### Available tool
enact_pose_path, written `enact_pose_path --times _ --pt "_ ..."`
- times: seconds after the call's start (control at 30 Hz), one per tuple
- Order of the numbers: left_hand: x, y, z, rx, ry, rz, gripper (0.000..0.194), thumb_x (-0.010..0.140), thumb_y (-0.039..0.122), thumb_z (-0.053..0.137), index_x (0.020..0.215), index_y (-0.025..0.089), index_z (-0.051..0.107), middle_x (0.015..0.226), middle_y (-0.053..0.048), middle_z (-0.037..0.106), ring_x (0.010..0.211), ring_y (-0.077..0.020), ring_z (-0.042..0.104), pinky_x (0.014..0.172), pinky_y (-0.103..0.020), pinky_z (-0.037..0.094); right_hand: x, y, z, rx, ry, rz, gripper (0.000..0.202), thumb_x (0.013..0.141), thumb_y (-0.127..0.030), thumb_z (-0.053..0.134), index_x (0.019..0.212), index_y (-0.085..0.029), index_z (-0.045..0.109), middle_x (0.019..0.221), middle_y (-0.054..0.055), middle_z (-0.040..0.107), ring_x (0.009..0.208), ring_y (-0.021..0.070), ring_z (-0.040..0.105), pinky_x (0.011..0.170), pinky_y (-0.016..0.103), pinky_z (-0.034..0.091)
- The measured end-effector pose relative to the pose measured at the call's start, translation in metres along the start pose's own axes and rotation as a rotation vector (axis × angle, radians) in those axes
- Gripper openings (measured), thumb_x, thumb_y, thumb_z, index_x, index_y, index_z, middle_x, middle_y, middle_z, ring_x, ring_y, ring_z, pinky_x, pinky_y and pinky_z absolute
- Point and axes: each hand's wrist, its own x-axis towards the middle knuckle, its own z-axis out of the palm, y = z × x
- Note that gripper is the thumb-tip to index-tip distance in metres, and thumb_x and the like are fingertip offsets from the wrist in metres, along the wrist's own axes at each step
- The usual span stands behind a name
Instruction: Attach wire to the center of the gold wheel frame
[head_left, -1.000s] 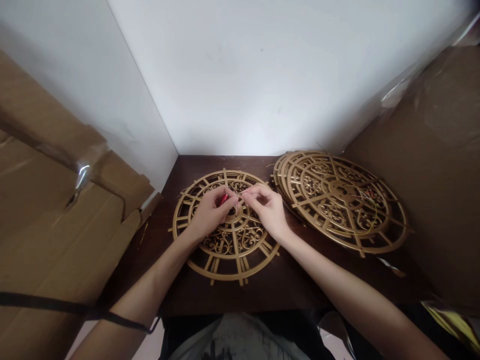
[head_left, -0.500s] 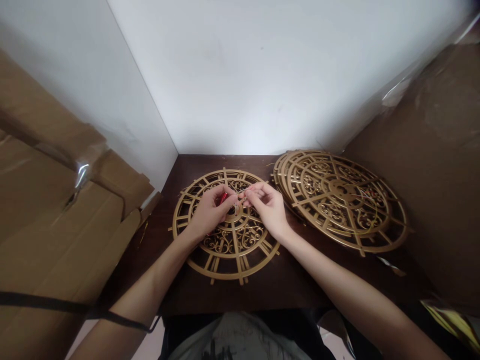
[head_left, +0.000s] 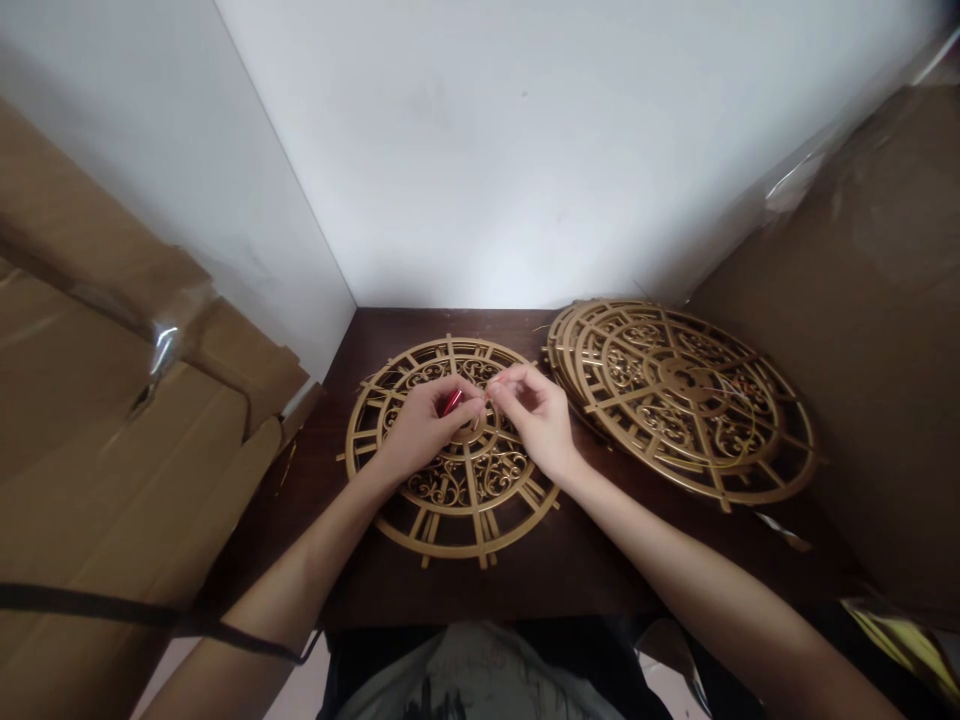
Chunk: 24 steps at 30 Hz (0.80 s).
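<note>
2-handed, above a gold Roman-numeral clock dial flat on a dark tabletop: holding a small red object in the curled left hand, pinching a thin, blurred strand in the nearly closed right hand, with matching dials stacked rightward.

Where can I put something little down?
On the bare tabletop between the gold clock-face frame and the table's front edge, or the thin strip between that frame and the white wall. Crowded: the right, with stacked frames, and the middle, under left hand and right hand.
</note>
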Motion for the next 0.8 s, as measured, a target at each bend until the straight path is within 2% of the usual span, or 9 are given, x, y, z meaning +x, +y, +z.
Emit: enact_pose_path --times 0.2,0.37,0.5,0.67,0.8 --pt "-0.0001 -0.0004 0.0003 -0.012 -0.008 0.015 0.019 0.079 0.032 0.059 0.078 0.013 0.062 0.065 0.0 0.058 0.046 -0.0042 0.037 0.043 -0.018 0.028 -0.0006 -0.0005 -0.0005 0.028 -0.019 -0.008 0.009 0.08 -0.028 0.063 0.079 -0.019 0.06 0.068 -0.002 0.06 0.061 0.0106 0.053 0.061 0.025 0.044" --pt "-0.0004 0.0008 -0.0004 -0.054 -0.022 -0.001 0.019 0.079 0.032 0.058 0.079 0.013 0.06 0.055 0.004 0.05 0.045 -0.0042 0.036 0.044 -0.017 0.028 0.0003 -0.0021 -0.0002 0.016 -0.038 0.019 0.011 0.077 -0.028 0.065 0.081 -0.018 0.063 0.071 -0.001 0.062 0.06 0.0098 0.053 0.061 0.024 0.045" --pt "0.0001 -0.0016 0.0 -0.035 -0.021 -0.005 0.019 0.079 0.032 0.058 0.078 0.013 0.06 0.051 0.005 0.045 0.043 -0.004 0.034 0.043 -0.017 0.027 0.0018 -0.0031 -0.0006 0.005 -0.098 -0.026 0.008 0.077 -0.027 0.066 0.08 -0.019 0.067 0.077 0.0 0.062 0.062 0.0101 0.055 0.062 0.026 0.046" --pt "0.0 0.0003 0.0024 -0.097 0.035 -0.04 0.019 0.078 0.032 0.06 0.082 0.013 0.059 0.051 0.005 0.046 0.041 -0.0032 0.034 0.039 -0.017 0.025 0.0021 -0.0031 -0.0013 -0.017 -0.075 -0.059 0.009 0.077 -0.028 0.067 0.076 -0.02 0.069 0.079 0.002 0.063 0.066 0.0124 0.058 0.063 0.028 0.046" --pt "0.0003 0.0046 0.0043 -0.287 0.11 -0.116 0.023 0.078 0.031 0.061 0.093 0.015 0.053 0.051 0.007 0.045 0.037 -0.0024 0.029 0.035 -0.015 0.021 0.0008 -0.0006 -0.0004 0.057 -0.085 0.017 0.011 0.076 -0.029 0.067 0.077 -0.018 0.068 0.073 0.002 0.066 0.063 0.0125 0.06 0.061 0.027 0.047"
